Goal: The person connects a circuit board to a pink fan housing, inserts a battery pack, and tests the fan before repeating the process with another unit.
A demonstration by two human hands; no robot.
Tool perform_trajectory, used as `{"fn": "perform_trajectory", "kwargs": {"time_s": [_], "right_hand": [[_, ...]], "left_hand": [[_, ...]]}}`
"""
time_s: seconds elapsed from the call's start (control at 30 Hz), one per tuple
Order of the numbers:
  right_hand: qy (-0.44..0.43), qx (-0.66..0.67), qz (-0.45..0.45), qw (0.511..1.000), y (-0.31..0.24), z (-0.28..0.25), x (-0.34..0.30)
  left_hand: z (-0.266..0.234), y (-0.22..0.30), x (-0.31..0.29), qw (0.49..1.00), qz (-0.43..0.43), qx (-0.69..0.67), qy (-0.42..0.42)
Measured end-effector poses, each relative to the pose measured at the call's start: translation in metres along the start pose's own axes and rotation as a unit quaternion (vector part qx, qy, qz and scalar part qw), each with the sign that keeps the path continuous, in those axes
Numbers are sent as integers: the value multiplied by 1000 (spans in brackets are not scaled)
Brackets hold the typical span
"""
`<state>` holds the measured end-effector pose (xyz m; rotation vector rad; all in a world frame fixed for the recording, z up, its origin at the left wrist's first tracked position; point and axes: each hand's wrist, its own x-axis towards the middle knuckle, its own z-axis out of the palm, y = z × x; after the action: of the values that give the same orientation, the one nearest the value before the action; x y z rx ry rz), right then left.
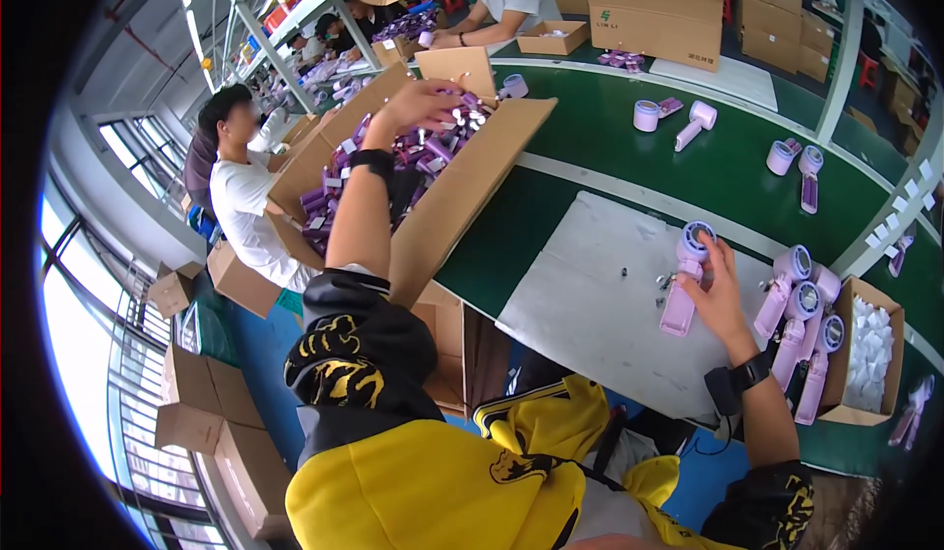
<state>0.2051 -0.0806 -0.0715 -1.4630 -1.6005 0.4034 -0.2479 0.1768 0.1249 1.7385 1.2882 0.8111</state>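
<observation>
My left hand (421, 108) reaches into the far end of a big open cardboard box (482, 201), over a heap of small purple cylinders (433, 152) that look like battery cells with white ends. Its fingers are stretched out and partly bent, and I make out nothing held in them. On a grey-white mat (590, 285), my right hand (723, 299) grips a lilac handheld fan (678, 309) around the neck and upper handle. The fan's round head points away from me. A few tiny dark bits (623, 272) lie on the mat.
Several similar fans (801, 334) are bunched right of the mat, beside a small carton of white pieces (870, 353). More fans (696, 125) lie on the green belt (570, 127) beyond. A person in white (246, 191) stands left of the big box; another (516, 4) sits across.
</observation>
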Motion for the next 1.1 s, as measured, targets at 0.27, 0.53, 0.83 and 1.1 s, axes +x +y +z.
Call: {"fn": "perform_trajectory", "kwargs": {"time_s": [0.27,0.53,0.83,1.1], "right_hand": [[-18,3,11,1000,-18,3,-5],[-39,56,49,996,-28,-8,-9],[-51,64,63,995,-30,-15,-10],[-13,62,35,997,-23,-12,-9]], "left_hand": [[-144,-124,4,900,-46,397,175],[-111,-69,-14,802,-180,560,101],[-97,-40,-16,794,-219,552,126],[-97,-69,-13,778,-182,563,211]]}}
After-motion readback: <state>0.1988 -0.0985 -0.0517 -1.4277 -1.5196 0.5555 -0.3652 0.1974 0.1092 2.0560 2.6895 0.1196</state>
